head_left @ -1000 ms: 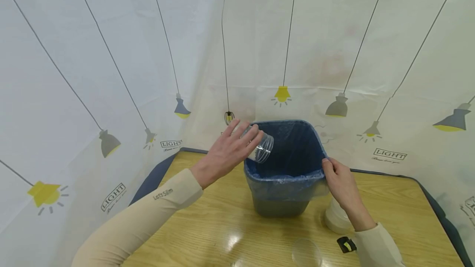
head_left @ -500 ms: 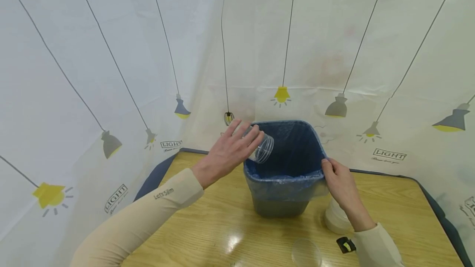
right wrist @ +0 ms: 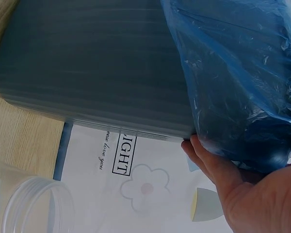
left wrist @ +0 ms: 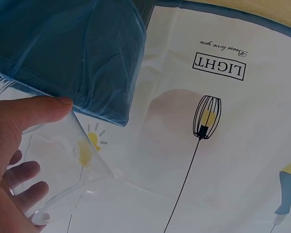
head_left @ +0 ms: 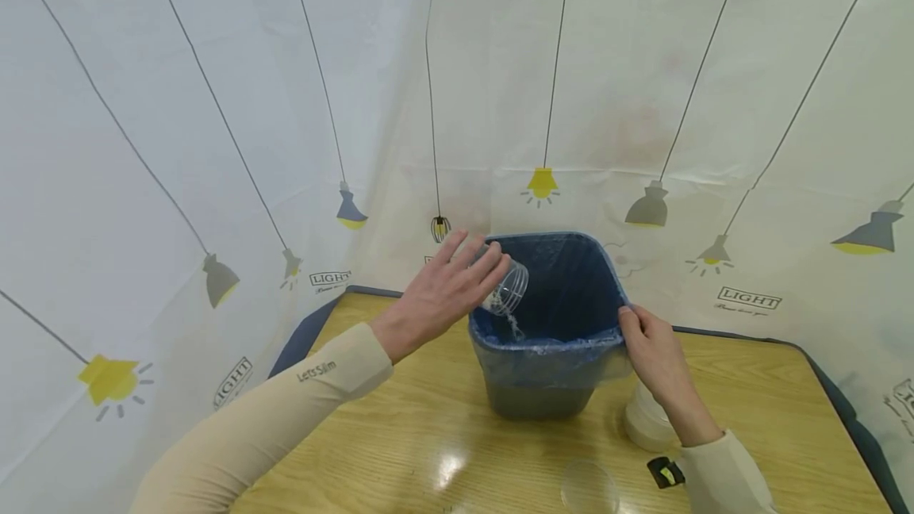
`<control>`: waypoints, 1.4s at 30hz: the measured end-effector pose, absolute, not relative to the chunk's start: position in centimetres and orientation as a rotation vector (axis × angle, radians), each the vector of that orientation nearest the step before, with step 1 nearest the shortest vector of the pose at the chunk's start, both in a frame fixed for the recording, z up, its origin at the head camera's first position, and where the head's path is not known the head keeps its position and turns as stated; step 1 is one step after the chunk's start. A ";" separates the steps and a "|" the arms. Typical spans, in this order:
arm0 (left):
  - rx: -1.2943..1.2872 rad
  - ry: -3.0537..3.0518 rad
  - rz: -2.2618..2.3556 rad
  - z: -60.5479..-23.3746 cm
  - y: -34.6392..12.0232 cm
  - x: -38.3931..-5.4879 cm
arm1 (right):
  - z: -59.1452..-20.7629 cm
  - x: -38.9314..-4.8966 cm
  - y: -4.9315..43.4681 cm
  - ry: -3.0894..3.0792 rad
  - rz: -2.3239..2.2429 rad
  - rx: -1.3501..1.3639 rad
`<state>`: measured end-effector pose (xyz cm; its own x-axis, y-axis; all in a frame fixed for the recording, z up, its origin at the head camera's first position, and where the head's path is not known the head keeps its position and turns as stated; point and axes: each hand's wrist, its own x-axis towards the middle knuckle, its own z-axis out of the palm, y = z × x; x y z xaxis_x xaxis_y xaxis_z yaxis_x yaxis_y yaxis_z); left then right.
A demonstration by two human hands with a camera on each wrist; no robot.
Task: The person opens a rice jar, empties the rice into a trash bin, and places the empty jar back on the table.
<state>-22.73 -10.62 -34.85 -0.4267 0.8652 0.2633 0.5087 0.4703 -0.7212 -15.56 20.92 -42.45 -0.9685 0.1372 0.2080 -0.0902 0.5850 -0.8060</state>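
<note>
My left hand (head_left: 453,280) grips a clear plastic jar (head_left: 512,289) tipped on its side, its threaded mouth over the dark grey bin (head_left: 540,401). A little white loose material (head_left: 516,327) falls from the mouth into the bin. In the left wrist view, the thumb lies along the clear jar (left wrist: 94,170), close to the blue liner (left wrist: 87,53). My right hand (head_left: 660,355) pinches the bin's right rim, thumb on top, fingers outside. The right wrist view shows the blue bag (right wrist: 233,63) folded over the rim there. The bin's bottom is hidden.
Beside the bin, partly behind my right wrist, stands a second clear jar (head_left: 646,420) with pale contents. A clear round lid (head_left: 589,487) and a small black item (head_left: 666,472) lie on the wooden table (head_left: 385,427). A lamp-printed sheet (head_left: 607,86) hangs behind.
White material now spills from the jar's mouth; none was falling half a second ago. Both hands and the bin stay almost where they were.
</note>
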 end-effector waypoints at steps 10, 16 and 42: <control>-1.206 -2.087 0.803 -34.3 -10.5 -22.6 | -42.5 -15.4 20.8 -2.573 1.343 -0.053; -1.202 -2.046 0.871 -33.7 -10.3 -22.7 | -42.5 -15.5 20.7 -2.571 1.330 -0.042; -1.157 -1.996 1.087 -33.0 -8.7 -22.0 | -42.5 -15.4 20.6 -2.582 1.300 -0.050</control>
<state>-22.03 -8.74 -32.95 -0.4537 0.8874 0.0821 0.4122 0.2907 -0.8635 -15.35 20.65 -42.53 -0.9682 0.1416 0.2061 -0.0812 0.6016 -0.7947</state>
